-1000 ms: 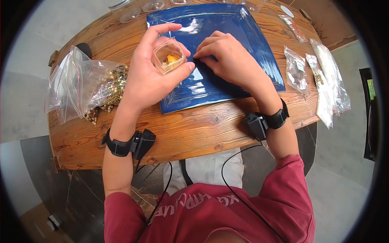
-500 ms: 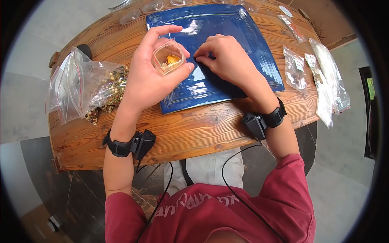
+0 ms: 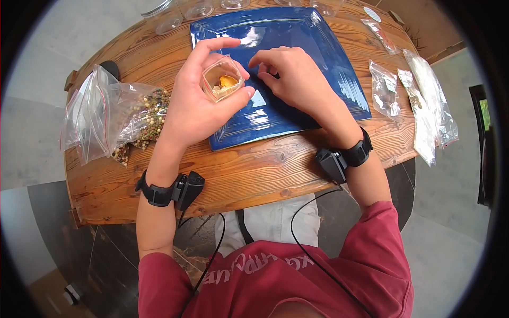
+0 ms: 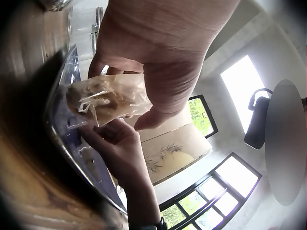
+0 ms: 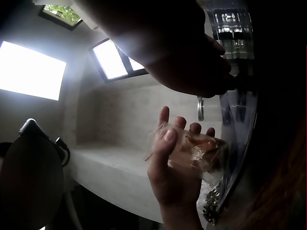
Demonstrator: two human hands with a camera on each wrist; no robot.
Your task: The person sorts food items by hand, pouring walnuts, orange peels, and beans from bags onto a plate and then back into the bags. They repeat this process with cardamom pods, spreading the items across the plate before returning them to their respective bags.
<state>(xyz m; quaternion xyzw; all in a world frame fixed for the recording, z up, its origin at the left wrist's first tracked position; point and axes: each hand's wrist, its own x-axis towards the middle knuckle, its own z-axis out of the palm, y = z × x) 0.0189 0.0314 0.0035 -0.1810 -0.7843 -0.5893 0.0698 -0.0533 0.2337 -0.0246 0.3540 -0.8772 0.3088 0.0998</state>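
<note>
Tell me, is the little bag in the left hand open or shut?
Open. The little bag gapes at its mouth, showing a yellow piece inside.

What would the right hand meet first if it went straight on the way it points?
Probably the left hand, whose fingers curl round the small clear bag. Height is unclear, though: the right hand might pass lower, over the blue plate.

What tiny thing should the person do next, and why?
Maybe dip the right hand into the small clear plastic bag and pinch the orange-yellow piece: the left hand holds the bag, its mouth is open, the piece shows inside, and the right hand is close by.
</note>
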